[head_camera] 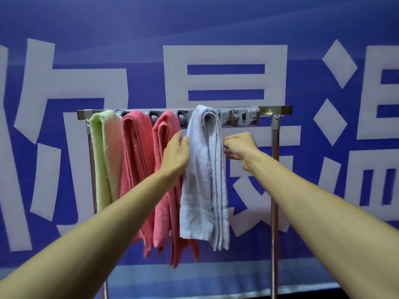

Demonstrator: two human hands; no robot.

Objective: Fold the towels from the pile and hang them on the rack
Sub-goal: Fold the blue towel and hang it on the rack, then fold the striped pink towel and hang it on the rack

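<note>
Against banner (224, 55), pale towel (203, 169) (racked) hangs between left hand (176, 154) and right hand (240, 145).

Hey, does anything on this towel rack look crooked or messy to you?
The right-hand pink towel hangs askew on the rack: its folded layers splay apart, so ends trail to different lengths at the bottom. The green towel, left pink towel and blue towel hang fairly evenly.
</note>
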